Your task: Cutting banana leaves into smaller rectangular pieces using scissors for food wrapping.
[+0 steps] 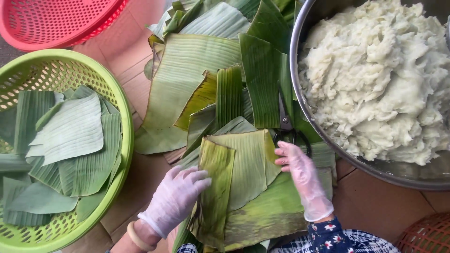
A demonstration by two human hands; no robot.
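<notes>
A yellow-green banana leaf strip (216, 187) is pressed flat under the spread fingers of the gloved left hand (176, 199), seemingly to stop it curling. The wider leaf piece (251, 164) beside those fingertips is steadied at its edge by the gloved right hand (302, 175), fingers together and pinching nothing, with scissors (288, 126) just beyond them.

flattened brown cardboard (140, 56) covers the floor under soft, even daylight.

Both gloved hands rest flat on a pale banana leaf piece (243, 164) atop a leaf pile (211, 70): the left hand (176, 197) presses its near left edge, the right hand (300, 173) its right edge. Scissors (288, 129) lie just beyond the right hand. A steel bowl (304, 107) of white dough (379, 79) sits far right; a green basket (119, 107) of cut leaves sits left, a red basket (51, 23) beyond it.
</notes>
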